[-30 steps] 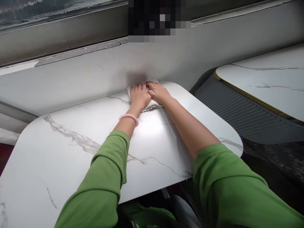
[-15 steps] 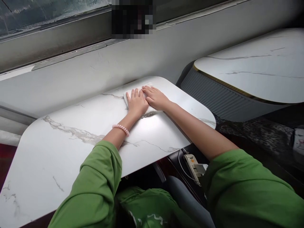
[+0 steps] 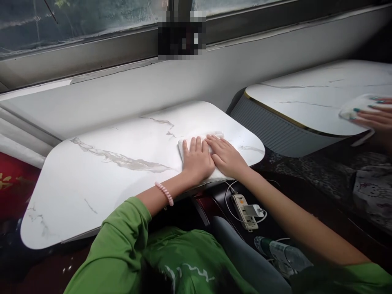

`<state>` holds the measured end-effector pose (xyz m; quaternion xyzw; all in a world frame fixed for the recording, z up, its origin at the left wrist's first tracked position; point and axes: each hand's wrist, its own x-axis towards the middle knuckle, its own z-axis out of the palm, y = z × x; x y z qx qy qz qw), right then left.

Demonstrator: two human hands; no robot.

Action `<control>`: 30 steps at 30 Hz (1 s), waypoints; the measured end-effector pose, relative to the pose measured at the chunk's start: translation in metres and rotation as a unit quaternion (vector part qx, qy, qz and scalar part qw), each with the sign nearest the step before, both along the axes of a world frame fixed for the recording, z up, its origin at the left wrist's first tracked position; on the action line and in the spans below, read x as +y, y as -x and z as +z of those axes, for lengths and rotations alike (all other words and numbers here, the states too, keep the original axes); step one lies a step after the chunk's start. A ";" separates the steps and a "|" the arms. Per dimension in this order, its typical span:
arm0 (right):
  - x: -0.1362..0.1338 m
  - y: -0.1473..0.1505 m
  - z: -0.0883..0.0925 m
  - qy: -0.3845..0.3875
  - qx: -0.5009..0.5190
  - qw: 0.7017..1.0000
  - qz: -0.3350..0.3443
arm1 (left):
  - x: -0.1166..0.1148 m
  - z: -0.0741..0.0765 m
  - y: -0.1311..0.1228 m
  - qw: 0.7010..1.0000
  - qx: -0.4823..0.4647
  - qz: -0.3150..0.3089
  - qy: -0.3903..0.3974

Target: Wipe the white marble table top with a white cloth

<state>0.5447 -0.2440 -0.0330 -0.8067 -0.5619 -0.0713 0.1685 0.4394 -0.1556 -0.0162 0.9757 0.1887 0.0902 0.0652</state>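
A folded white cloth (image 3: 218,134) lies on the white marble-patterned tabletop (image 3: 122,139), close to its near right edge. My left hand (image 3: 198,160) presses flat on the cloth's left part, fingers stretched and spread. Beside it, my right hand (image 3: 226,157) rests flat on the cloth's right part, its fingers reaching toward my left hand. The hands touch or nearly touch at the thumbs, and they cover much of the cloth. A pink coil band (image 3: 164,193) circles my left wrist.
Another person's hand (image 3: 375,114) is on a white cloth (image 3: 352,107) over a second marbled tabletop (image 3: 290,94) at right. Below the table's edge are a power strip (image 3: 243,211) with a plugged-in charger and a plastic bottle (image 3: 284,253). A window ledge (image 3: 107,73) runs behind.
My hands and the cloth have come from the far part of the tabletop to its near right edge. Another person's hand with a cloth has appeared at right. The view has shifted somewhat.
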 end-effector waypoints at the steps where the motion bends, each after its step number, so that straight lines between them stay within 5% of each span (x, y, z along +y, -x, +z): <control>1: -0.001 0.005 0.000 -0.001 -0.003 1.000 0.002 | -0.001 0.000 0.005 1.000 -0.003 -0.001 -0.003; 13: 0.027 0.015 0.000 -0.012 -0.005 1.000 -0.008 | 0.022 0.005 0.015 1.000 0.022 -0.004 0.006; 24: 0.191 -0.030 0.004 -0.027 0.016 0.999 0.019 | 0.167 0.005 -0.031 0.996 -0.001 0.090 -0.027; 30: 0.245 -0.056 0.007 -0.036 0.028 0.998 0.048 | 0.214 0.003 -0.056 0.991 -0.025 0.123 -0.036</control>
